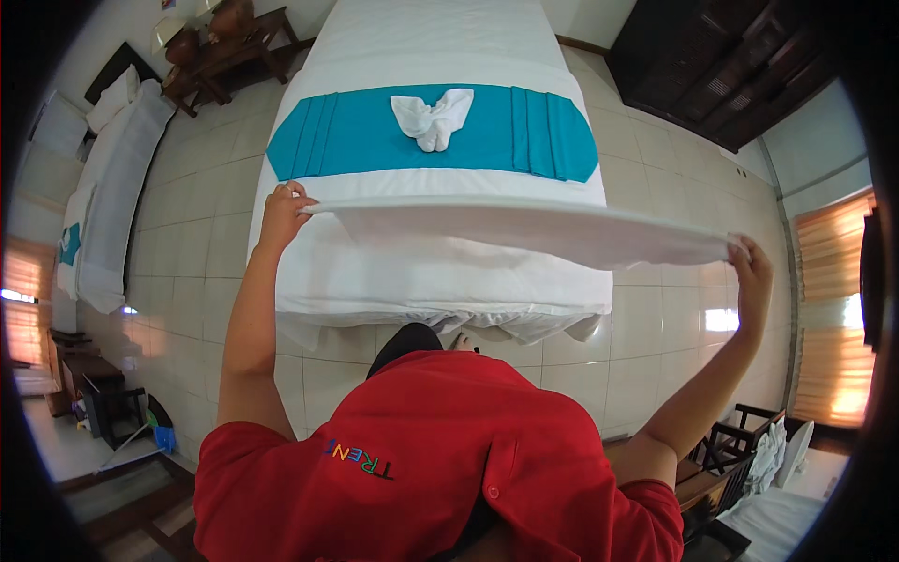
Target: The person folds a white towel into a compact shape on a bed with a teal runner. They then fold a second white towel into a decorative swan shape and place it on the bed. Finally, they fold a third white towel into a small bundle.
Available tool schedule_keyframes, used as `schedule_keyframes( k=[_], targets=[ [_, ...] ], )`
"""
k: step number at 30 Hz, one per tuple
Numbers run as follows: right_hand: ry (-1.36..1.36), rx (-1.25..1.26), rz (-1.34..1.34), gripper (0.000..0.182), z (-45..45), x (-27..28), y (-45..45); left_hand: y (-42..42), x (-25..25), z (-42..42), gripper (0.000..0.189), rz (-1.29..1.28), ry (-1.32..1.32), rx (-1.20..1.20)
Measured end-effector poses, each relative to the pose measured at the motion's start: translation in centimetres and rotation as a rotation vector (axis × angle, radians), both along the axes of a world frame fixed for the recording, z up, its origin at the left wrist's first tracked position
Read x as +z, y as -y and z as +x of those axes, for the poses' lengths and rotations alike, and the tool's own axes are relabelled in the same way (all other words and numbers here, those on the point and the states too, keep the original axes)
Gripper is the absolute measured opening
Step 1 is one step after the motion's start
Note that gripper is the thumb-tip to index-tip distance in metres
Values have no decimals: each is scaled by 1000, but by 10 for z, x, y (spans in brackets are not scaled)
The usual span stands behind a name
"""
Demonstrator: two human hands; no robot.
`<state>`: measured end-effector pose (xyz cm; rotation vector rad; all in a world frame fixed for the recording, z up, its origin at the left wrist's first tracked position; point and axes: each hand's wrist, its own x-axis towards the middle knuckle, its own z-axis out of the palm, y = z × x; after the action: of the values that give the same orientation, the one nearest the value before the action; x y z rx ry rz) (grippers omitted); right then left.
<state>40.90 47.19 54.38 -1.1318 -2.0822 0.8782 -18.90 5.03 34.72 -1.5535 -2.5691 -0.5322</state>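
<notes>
A white cloth, perhaps a towel, is stretched between my two hands above the foot of the bed. My left hand pinches one corner near the bed's left edge. Out beyond the bed's right side, my right hand grips the other end. The cloth's lower edge hangs loose and partly hides the white bedspread. Farther up the bed lies a teal bed runner with pleats toward both ends. A white towel folded into a winged shape rests on its middle.
A second bed stands along the left wall. Dark wooden tables with a lamp are at the back left. A dark wooden wardrobe stands at the back right. A wooden chair holding white cloth is at the lower right, over tiled floor.
</notes>
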Motion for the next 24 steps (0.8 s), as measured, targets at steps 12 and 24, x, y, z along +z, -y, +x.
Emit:
schedule_keyframes(
  k=[12, 24],
  targets=[
    [162, 411, -212, 9, -71, -102, 56, 14, -127, -18, 33, 94, 496, 101],
    [-12, 528, -290, 48, -209, -101, 149, -139, 4, 188, 58, 403, 1216, -352]
  ],
)
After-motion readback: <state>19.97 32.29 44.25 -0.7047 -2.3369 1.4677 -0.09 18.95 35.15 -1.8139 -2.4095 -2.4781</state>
